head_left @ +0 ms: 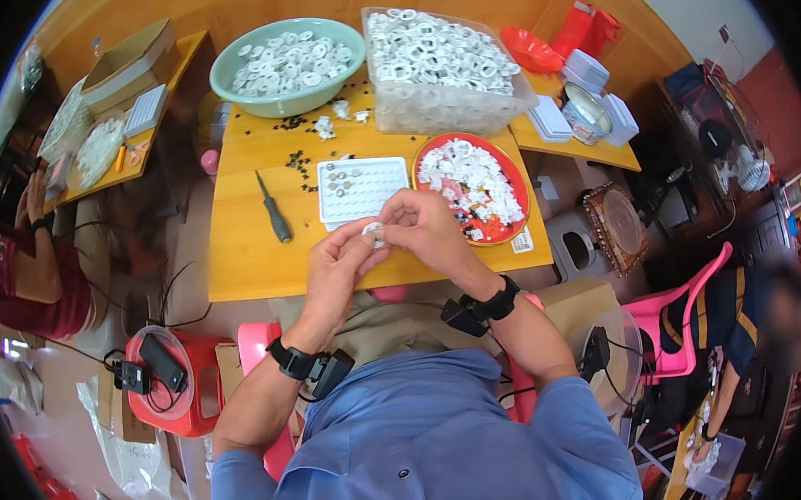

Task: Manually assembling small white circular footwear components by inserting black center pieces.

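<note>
My left hand [339, 261] and my right hand [423, 228] meet over the near part of the yellow table [240, 251]. Between their fingertips is a small round white plastic part [374, 234], pinched from both sides. Just beyond my hands lies a white dimpled tray [380, 180] with several small round metallic pieces [341, 179] at its left side. To the right of my right hand, a red round plate [517, 177] bears a heap of small white parts [474, 183]. A screwdriver [274, 210] with a dark handle rests left of the tray.
A pale green basin [222, 81] and a clear plastic bin [447, 112], both full of white ring-shaped parts, stand at the table's back. Small black pieces [299, 159] lie scattered between. People sit at left [34, 263] and right [744, 321]. A red stool [198, 381] holds black devices.
</note>
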`<action>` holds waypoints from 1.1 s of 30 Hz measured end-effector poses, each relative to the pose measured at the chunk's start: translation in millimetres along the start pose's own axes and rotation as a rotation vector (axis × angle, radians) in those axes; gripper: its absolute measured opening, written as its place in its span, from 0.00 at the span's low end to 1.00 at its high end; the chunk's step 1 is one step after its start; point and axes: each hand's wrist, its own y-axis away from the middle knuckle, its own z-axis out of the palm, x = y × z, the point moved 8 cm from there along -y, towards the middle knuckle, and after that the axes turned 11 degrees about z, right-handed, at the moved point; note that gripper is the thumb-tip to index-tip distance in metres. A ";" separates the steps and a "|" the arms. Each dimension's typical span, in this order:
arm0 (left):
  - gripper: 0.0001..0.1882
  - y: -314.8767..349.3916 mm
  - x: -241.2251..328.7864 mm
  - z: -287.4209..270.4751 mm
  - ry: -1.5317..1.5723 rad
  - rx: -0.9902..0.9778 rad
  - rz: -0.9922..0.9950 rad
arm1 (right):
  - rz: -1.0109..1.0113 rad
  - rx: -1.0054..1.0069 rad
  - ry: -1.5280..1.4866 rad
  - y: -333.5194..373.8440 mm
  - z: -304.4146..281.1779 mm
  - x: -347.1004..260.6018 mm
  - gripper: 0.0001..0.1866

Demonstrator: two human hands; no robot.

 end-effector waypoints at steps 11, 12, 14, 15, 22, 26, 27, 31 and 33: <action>0.11 0.7 4.5 -0.5 -0.131 0.004 -0.022 | 0.092 0.362 0.785 3.8 -118.7 -9.6 0.08; 0.10 0.7 3.6 -0.8 -0.152 -0.008 -0.035 | 0.092 0.363 0.784 1.8 -124.3 -4.9 0.08; 0.10 0.7 3.4 -2.2 -0.149 -0.010 -0.031 | 0.209 0.301 0.794 -3.5 -129.8 14.8 0.08; 0.10 0.6 3.0 -2.5 -0.146 -0.011 -0.027 | 0.210 0.302 0.793 -4.9 -130.4 19.8 0.08; 0.13 -2.0 -2.5 -6.7 0.009 -0.005 -0.036 | 0.160 0.333 0.900 -9.8 -125.9 22.9 0.07; 0.16 -0.6 -0.4 -0.3 0.118 -0.033 -0.083 | 0.085 0.425 0.790 -7.9 -132.5 13.0 0.08; 0.17 -0.2 -0.7 1.1 0.146 -0.040 -0.105 | 0.053 0.442 0.734 -7.4 -132.7 9.0 0.08; 0.18 0.6 -4.2 0.2 0.199 -0.047 -0.098 | 0.021 0.420 0.551 -9.6 -127.0 8.6 0.09; 0.19 0.9 -5.2 3.6 0.237 -0.058 -0.120 | 0.003 0.381 0.455 -9.7 -123.6 10.9 0.10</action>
